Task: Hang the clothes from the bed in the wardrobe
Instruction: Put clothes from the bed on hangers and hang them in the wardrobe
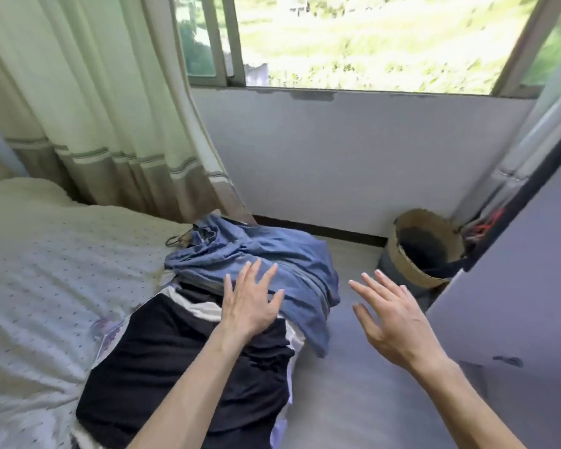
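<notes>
On the bed edge: clothes (204, 283) are piled at lower centre of the frame, along the side of the bed (46, 270) and partly hung over it toward the floor (353, 400).
Blue garment (272, 254): crumpled on top of the far end of the pile, with one part draped down over the side.
Black garment (175, 358): trimmed in white, spread nearer the camera and partly covered by the blue garment.
Hanger (175, 240): a dark one is glimpsed at the upper left edge of the blue garment (only a thin loop shows).
Left hand (250, 303): released, fingers straight and spread, held over the place where blue meets black. Nothing is grasped, and contact with the cloth cannot be told.
Right hand (392, 322): released as well, fingers fanned out, held over the floor just right of the blue garment. Nothing is grasped.
Basket (425, 247): woven, set on the floor at right centre, near the wall under the window (370, 40).
Grey panel (515, 270): seen along the right edge, just beside the basket.
Curtain (94, 108): pale green with striped bands, hung at upper left behind the bed.
</notes>
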### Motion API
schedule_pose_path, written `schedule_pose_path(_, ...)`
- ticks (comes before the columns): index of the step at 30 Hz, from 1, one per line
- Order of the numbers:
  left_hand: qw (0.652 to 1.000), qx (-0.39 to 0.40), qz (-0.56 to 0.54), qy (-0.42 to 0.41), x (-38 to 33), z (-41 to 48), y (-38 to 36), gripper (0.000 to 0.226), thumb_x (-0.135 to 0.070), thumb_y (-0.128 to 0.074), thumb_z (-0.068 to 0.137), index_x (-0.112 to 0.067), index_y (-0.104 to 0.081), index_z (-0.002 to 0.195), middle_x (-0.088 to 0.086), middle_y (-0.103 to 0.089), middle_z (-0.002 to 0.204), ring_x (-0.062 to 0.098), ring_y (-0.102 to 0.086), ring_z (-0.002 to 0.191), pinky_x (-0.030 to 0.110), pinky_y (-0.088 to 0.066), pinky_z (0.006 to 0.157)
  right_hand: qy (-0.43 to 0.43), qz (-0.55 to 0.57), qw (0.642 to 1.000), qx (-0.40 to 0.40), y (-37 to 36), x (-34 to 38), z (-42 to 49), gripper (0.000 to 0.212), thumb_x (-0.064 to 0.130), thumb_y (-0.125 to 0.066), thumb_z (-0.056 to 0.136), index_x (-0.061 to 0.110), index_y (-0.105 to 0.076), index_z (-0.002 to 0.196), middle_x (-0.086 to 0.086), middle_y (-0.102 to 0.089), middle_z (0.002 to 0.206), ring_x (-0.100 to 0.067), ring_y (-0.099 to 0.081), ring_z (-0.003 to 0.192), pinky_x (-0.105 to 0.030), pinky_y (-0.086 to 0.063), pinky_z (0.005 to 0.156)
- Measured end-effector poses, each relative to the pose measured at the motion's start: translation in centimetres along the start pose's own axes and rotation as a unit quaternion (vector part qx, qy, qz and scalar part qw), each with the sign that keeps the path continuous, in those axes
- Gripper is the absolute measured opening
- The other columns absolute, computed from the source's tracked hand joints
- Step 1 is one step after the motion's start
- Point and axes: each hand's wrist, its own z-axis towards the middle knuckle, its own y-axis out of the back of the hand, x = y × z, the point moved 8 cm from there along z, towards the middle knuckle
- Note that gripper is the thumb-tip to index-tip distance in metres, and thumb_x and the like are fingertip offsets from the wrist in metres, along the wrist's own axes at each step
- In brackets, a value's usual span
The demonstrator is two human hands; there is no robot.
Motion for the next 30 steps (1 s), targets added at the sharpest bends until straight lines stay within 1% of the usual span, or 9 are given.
schedule_pose_path(3,0.996,-0.007,0.021,-0.085,-8.0,3.7,0.6,0.062,-0.057,-0.036,0.099,-0.041,-0.018,0.156,-0.002,-0.008,0.167,0.016,-0.001,0.153,0.049,0.0,0.122,-0.073,-0.004,0.996,-0.05,3.9,-5.9,-1.3,0.059,0.055,-0.025,0.095,0.036,-0.044,0.147,0.009,-0.037,0.157,-0.011,-0.017,0.151,-0.044,-0.017,0.122)
schedule_pose_path(6,0.984,0.001,0.041,-0.172,-15.8,6.7,0.1,0.061,-0.058,-0.035,0.098,-0.043,-0.02,0.155,-0.003,-0.01,0.167,0.017,-0.007,0.153,0.044,-0.008,0.122,-0.16,0.015,0.982,-0.102,7.3,-11.3,-3.8,0.056,0.052,-0.029,0.095,0.037,-0.048,0.145,0.012,-0.038,0.156,-0.008,-0.017,0.151,-0.042,-0.014,0.122)
schedule_pose_path(9,0.963,0.015,0.062,-0.261,-24.0,9.6,-1.0,0.071,-0.064,-0.018,0.087,-0.045,-0.018,0.155,-0.005,-0.012,0.166,0.017,-0.008,0.153,0.042,-0.009,0.122,-0.251,0.011,0.957,-0.145,10.0,-16.5,-7.1,0.057,0.055,-0.025,0.094,0.04,-0.047,0.144,0.014,-0.038,0.155,-0.005,-0.017,0.15,-0.038,-0.012,0.122)
schedule_pose_path(13,0.918,0.021,0.089,-0.386,-35.9,11.7,-2.6,0.069,-0.066,-0.018,0.089,-0.045,-0.017,0.155,-0.006,-0.015,0.166,0.017,-0.007,0.153,0.045,-0.009,0.122,-0.373,-0.014,0.905,-0.204,13.8,-22.5,-12.5,0.06,0.057,-0.023,0.093,0.039,-0.05,0.143,0.012,-0.043,0.153,-0.008,-0.022,0.149,-0.042,-0.018,0.12)
schedule_pose_path(17,0.855,0.008,0.064,-0.515,-46.7,10.7,-1.9,0.086,-0.069,-0.001,0.076,-0.042,-0.026,0.154,-0.004,-0.023,0.164,0.019,-0.012,0.153,0.047,-0.014,0.121,-0.479,-0.044,0.84,-0.252,17.4,-25.8,-18.1,0.059,0.057,-0.023,0.093,0.038,-0.051,0.142,0.011,-0.045,0.152,-0.011,-0.025,0.149,-0.048,-0.024,0.118)
schedule_pose_path(21,0.778,-0.015,0.05,-0.626,-56.0,8.5,-0.6,0.079,-0.068,-0.005,0.083,-0.041,-0.027,0.154,-0.003,-0.026,0.163,0.022,-0.018,0.152,0.047,-0.018,0.121,-0.566,-0.069,0.765,-0.297,19.2,-27.1,-23.3,0.058,0.055,-0.025,0.094,0.036,-0.053,0.142,0.008,-0.049,0.15,-0.014,-0.029,0.148,-0.05,-0.03,0.116)
schedule_pose_path(25,0.698,0.004,0.024,-0.716,-63.0,4.1,-0.7,0.074,-0.066,-0.009,0.086,-0.042,-0.02,0.155,-0.005,-0.019,0.165,0.018,-0.012,0.152,0.046,-0.011,0.123,-0.645,-0.08,0.686,-0.326,19.1,-26.3,-28.4,0.05,0.05,-0.029,0.1,0.039,-0.043,0.147,0.014,-0.038,0.156,-0.008,-0.017,0.151,-0.039,-0.018,0.119)
schedule_pose_path(27,0.66,0.018,0.013,-0.751,-66.0,1.6,-0.8,0.065,-0.062,-0.023,0.093,-0.042,-0.022,0.155,-0.004,-0.017,0.165,0.018,-0.01,0.153,0.046,-0.009,0.123,-0.68,-0.077,0.655,-0.32,18.7,-25.7,-30.5,0.047,0.046,-0.032,0.104,0.041,-0.033,0.151,0.016,-0.028,0.16,-0.006,-0.008,0.152,-0.037,-0.011,0.122)
schedule_pose_path(30,0.606,0.011,-0.018,-0.795,-70.2,-2.1,-0.5,0.058,-0.052,-0.038,0.097,-0.036,-0.033,0.153,0.002,-0.024,0.163,0.024,-0.017,0.151,0.051,-0.014,0.122,-0.716,-0.075,0.616,-0.321,18.5,-24.7,-33.4,0.048,0.044,-0.033,0.105,0.04,-0.03,0.152,0.015,-0.026,0.161,-0.007,-0.005,0.153,-0.038,-0.011,0.122)
